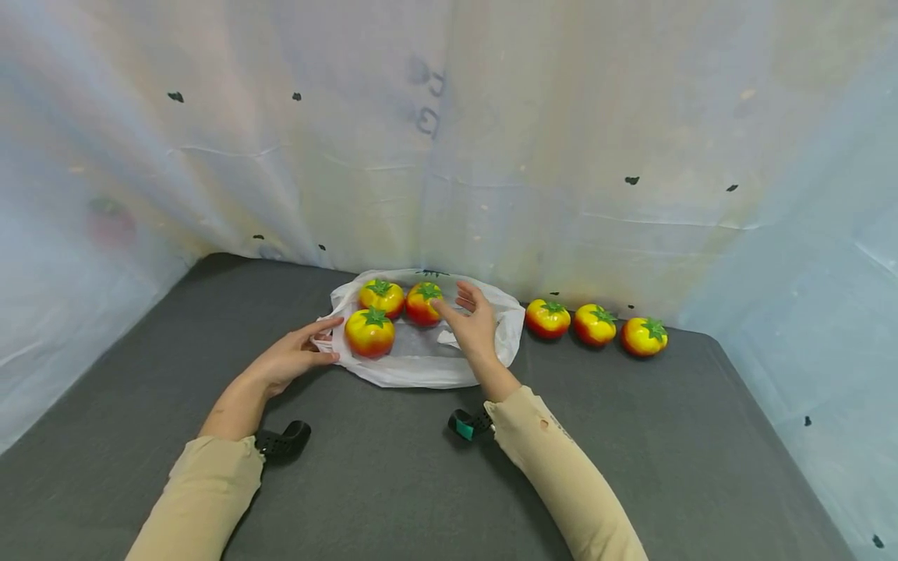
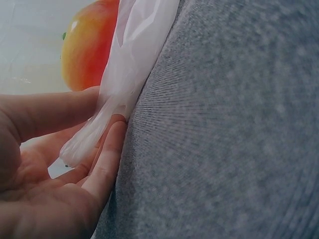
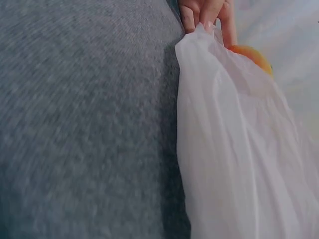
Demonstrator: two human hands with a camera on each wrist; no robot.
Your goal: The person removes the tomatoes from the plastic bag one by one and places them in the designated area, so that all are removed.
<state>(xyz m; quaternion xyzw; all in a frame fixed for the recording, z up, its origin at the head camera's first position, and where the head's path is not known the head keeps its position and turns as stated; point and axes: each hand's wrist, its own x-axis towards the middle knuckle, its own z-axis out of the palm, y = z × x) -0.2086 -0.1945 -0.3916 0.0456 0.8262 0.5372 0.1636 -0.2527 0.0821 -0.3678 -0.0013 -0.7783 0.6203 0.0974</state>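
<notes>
A white plastic bag lies spread with its mouth upward, three red-and-yellow tomatoes inside: a front one, one behind it and one toward the middle. My left hand holds the bag's left edge; in the left wrist view the bunched handle passes between thumb and fingers. Over the bag's right half is my right hand, fingers apart and nothing gripped, the thumb beside the middle tomato. Whether it touches that tomato I cannot tell. The right wrist view shows the bag's side and some left-hand fingers.
Right of the bag, three more tomatoes stand in a row: one close to the bag, a middle one and an outer one. The dark grey table meets a pale plastic sheet at the back and sides.
</notes>
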